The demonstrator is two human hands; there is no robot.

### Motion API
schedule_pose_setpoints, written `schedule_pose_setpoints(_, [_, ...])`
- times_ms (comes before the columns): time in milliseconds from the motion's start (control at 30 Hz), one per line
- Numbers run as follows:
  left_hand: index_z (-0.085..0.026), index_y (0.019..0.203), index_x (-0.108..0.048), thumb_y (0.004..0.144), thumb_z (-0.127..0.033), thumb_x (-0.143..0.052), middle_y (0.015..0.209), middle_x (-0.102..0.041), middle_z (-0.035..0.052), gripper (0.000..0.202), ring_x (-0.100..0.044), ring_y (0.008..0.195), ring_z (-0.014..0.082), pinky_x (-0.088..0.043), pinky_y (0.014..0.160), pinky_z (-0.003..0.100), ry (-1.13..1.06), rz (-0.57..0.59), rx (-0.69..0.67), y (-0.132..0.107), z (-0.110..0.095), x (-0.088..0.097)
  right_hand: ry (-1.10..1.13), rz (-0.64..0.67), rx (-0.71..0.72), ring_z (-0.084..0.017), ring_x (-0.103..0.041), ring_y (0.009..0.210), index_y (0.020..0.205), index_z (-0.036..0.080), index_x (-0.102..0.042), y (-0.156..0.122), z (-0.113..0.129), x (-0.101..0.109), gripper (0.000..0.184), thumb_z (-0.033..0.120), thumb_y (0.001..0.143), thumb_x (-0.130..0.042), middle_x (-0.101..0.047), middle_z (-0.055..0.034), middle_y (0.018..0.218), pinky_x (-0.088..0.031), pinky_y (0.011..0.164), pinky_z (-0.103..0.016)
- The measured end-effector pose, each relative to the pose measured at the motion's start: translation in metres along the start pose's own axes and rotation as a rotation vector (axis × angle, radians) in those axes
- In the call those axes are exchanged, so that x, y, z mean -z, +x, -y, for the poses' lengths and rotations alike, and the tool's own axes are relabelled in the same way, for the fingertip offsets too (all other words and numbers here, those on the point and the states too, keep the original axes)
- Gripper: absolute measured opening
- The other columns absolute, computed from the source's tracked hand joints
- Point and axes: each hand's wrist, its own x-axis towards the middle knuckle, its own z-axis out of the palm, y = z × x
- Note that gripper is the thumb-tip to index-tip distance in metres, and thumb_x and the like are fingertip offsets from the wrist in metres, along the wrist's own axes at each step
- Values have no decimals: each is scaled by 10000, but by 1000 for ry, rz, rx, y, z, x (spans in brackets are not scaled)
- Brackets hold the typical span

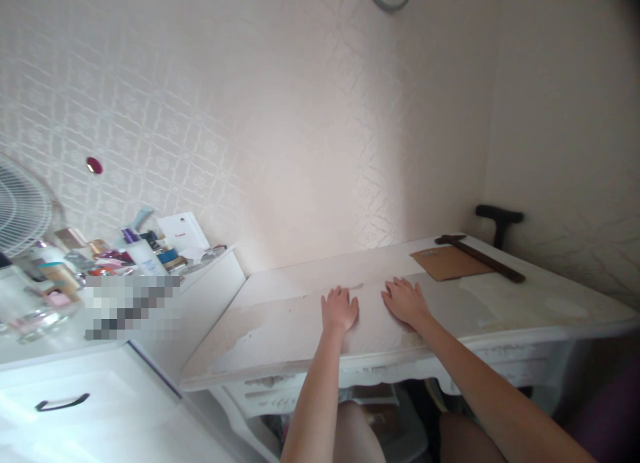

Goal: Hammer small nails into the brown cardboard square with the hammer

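Both of my hands rest palm down on a worn white table [300, 336] with peeling patches. My left hand [341, 308] lies near the middle of the top, fingers pointing away from me, holding nothing. A short gap to its right, my right hand [405, 301] lies flat with its fingers somewhat spread, also holding nothing. Beyond my right hand is a brown sheet or envelope [447, 264], which neither hand touches. A hammer [483, 257] with a dark handle lies across the sheet's right side, its head toward the wall.
On the left, a white cabinet [200, 303] carries several bottles [147, 256], a white box [183, 233] and other cosmetics. A fan [23, 206] stands at the far left. Behind the table's right end a black T-shaped handle [499, 216] leans near the corner. Patterned wall backs the table.
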Motion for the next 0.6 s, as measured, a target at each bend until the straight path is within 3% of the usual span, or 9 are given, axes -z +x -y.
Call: schedule_pose_setpoints(600, [-195, 1309, -483, 942, -410, -330, 1436, -420, 104, 453, -347, 1337, 264, -227, 1100, 492, 4, 3, -3, 1, 0, -1, 5, 1, 3, -309, -329, 1311, 1242, 137, -548, 1, -1, -2, 436, 340, 937, -312, -441, -158, 1403, -214, 1043, -522])
